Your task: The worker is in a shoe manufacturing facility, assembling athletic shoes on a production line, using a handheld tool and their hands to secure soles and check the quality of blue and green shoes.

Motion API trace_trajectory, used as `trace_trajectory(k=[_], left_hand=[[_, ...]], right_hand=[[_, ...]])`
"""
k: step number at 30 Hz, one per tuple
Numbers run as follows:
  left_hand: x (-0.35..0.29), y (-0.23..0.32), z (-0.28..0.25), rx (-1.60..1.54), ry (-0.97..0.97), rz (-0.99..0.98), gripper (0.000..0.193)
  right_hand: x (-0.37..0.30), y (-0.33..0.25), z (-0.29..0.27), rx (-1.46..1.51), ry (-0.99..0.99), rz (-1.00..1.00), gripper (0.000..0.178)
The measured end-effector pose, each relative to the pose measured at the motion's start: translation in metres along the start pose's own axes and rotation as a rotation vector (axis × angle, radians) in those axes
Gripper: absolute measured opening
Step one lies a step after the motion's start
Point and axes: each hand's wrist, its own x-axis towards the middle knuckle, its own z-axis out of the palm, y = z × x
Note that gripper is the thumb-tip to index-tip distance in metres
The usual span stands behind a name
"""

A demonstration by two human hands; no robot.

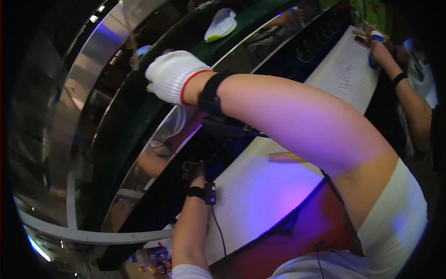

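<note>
One gloved right hand (pixel 173 76) over dark conveyor belt (pixel 186 35).

Left hand (pixel 199 171) fingers lost in shadow; gloved right hand's (pixel 173 76) grip hidden

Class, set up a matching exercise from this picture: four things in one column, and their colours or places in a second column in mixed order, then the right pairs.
Things:
1. Knitted glove on the right hand
2. Shoe sole on the belt
3. Wristband on the left wrist
4. Wooden stick

Descriptions:
A. black, with a cable hanging from it
B. lying on the white table
C. white with a red cuff edge
D. pale with a yellow-green rim, far along the dark belt

Pairs: 1-C, 2-D, 3-A, 4-B
</note>
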Motion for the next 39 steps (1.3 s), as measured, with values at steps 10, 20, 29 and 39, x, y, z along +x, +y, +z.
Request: trace_trajectory(k=[10, 20, 29, 39], left_hand=[[-0.143, -0.046, -0.213, -1.195, -0.826, -0.305, 0.05], [-0.218, -0.145, -0.239, -0.541, -0.709, 0.002, 0.059], [-0.252, -0.159, -0.217, 0.054, -0.095, 0.907, 0.05], [-0.246, -0.168, -0.158, -0.033, 0.174, 1.11, 0.056]], right_hand=[[0.005, -0.035, -0.015, 0.215, -0.067, -0.014, 0.021], [0.003, -0.036, -0.014, 0.205, -0.047, 0.007, 0.021], [0.015, -0.054, -0.011, 0.241, -0.037, 0.01, 0.037], [0.039, 0.025, 0.029, 0.162, 0.033, -0.046, 0.035]])
